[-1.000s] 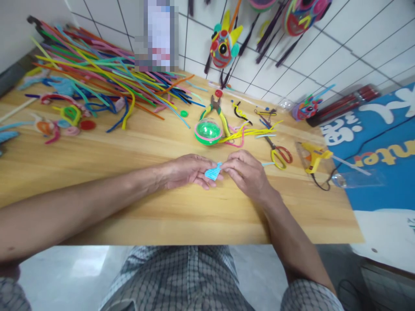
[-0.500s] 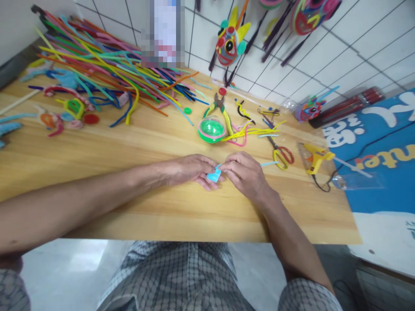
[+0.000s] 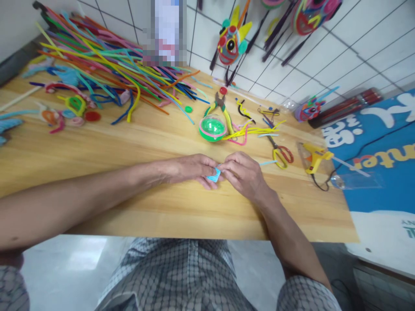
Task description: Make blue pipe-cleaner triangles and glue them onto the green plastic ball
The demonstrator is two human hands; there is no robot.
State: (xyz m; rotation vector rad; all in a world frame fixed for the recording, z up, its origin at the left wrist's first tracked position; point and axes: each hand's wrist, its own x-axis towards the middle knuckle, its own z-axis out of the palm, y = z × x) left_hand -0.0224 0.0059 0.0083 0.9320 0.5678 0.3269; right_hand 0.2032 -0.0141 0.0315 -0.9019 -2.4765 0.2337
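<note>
A small, flat piece of light-blue pipe cleaner [image 3: 214, 175], folded in tight rows, sits between my hands above the table. My left hand [image 3: 191, 168] is closed on it, the thumb on top and the other fingers beneath. At its right edge my right hand [image 3: 244, 173] pinches the pipe cleaner. A thin light-blue strand [image 3: 268, 163] shows to the right of that hand; whether it joins the folded piece is hidden. Beyond the hands rests a green and clear plastic ball [image 3: 213, 130] with a pink band round its middle, in front of yellow-green handled pliers [image 3: 220, 100].
A big heap of coloured pipe cleaners [image 3: 119, 65] covers the back left. To the right lie scissors [image 3: 281, 156] and a yellow glue gun [image 3: 316, 157] with its cord. Yellow pipe cleaners [image 3: 256, 131] lie beside the ball. Lion-head ornaments [image 3: 231, 45] hang on the tiled wall.
The folded light-blue piece has turned slightly and my left thumb now covers more of it. Both hands stay in nearly the same place. The view has shifted a little.
</note>
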